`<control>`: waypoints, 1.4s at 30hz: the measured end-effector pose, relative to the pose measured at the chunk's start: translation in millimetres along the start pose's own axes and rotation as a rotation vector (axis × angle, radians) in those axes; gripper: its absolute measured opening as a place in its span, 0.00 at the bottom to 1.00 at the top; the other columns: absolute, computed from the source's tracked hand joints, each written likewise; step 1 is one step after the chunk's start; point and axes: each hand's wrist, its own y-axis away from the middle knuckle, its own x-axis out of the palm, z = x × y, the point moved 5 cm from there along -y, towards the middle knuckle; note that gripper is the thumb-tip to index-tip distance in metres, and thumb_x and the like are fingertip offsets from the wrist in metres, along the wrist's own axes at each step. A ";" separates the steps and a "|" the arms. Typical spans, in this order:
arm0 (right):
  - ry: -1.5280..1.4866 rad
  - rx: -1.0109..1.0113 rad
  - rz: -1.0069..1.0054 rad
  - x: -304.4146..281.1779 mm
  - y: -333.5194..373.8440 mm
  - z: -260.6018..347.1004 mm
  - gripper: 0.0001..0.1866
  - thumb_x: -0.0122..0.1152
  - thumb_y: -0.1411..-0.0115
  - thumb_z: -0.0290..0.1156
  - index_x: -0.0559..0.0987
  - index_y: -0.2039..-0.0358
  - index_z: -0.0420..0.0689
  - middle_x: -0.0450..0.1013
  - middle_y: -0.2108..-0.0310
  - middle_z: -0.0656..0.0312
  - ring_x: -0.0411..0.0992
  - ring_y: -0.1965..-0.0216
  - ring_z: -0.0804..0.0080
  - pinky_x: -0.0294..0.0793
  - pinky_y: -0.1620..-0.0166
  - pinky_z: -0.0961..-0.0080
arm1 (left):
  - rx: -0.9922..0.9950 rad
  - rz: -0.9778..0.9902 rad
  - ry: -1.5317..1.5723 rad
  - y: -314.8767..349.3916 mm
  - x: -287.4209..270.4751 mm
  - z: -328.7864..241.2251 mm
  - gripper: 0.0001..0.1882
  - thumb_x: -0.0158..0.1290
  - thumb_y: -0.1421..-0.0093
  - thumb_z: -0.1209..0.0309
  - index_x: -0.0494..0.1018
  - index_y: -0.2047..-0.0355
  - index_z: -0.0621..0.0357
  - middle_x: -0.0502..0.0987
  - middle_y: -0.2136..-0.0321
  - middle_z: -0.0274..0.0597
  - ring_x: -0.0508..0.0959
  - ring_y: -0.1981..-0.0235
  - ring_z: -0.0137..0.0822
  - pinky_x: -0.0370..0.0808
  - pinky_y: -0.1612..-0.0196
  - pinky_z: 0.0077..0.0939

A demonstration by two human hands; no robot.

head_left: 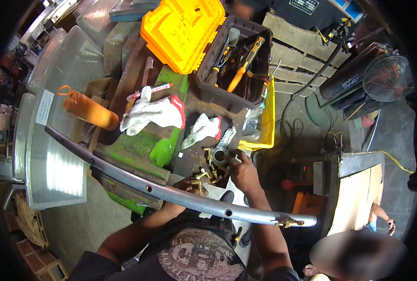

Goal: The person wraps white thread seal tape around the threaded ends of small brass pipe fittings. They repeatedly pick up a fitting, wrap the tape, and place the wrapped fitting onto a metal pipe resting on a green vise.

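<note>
A long grey metal pipe [185, 196] with holes along its side lies slantwise in front of me, over the green-painted bench. A brass fitting [288, 223] sits at its right end. Behind the pipe, my left hand [186, 184] is closed around a brass valve fitting [199, 184]; the pipe hides part of that hand. My right hand [244, 173] has its fingers bent against a grey ring-shaped roll [219, 156], gripping its right edge. More brass fittings [212, 171] lie loose between my hands.
White work gloves [154, 114], a red-and-white marker [154, 89] and an orange bottle [90, 110] rest on the bench. Beyond stands an open black toolbox [232, 96] beside its yellow lid [182, 35]. A yellow tray [268, 117] sits right of it. Another person [358, 255] is at lower right.
</note>
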 end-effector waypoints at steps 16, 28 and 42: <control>-1.029 0.158 -0.073 12.5 14.9 -25.9 0.08 0.63 0.37 0.22 0.77 0.57 0.41 0.75 0.67 0.67 0.72 0.64 0.80 0.72 0.58 0.78 | -0.046 -0.138 -0.524 44.2 6.6 24.0 0.20 0.46 0.29 0.74 0.61 0.38 0.55 0.75 0.62 0.37 0.75 0.64 0.26 0.74 0.65 0.22; -0.954 0.018 -0.249 -69.0 261.1 1.9 0.14 0.73 0.50 0.25 0.72 0.73 0.41 0.72 0.46 0.48 0.73 0.62 0.73 0.74 0.65 0.78 | -0.119 0.466 -0.334 87.2 176.0 40.2 0.38 0.52 0.33 0.78 0.42 0.30 0.52 0.79 0.54 0.49 0.79 0.55 0.33 0.75 0.53 0.27; -0.518 -0.247 -0.302 -197.7 357.8 43.9 0.34 0.70 0.56 0.27 0.70 0.46 0.38 0.69 0.47 0.44 0.70 0.45 0.46 0.71 0.44 0.63 | -0.342 0.790 -0.423 142.0 267.8 57.0 0.19 0.50 0.31 0.76 0.59 0.43 0.59 0.77 0.55 0.46 0.78 0.53 0.31 0.75 0.53 0.28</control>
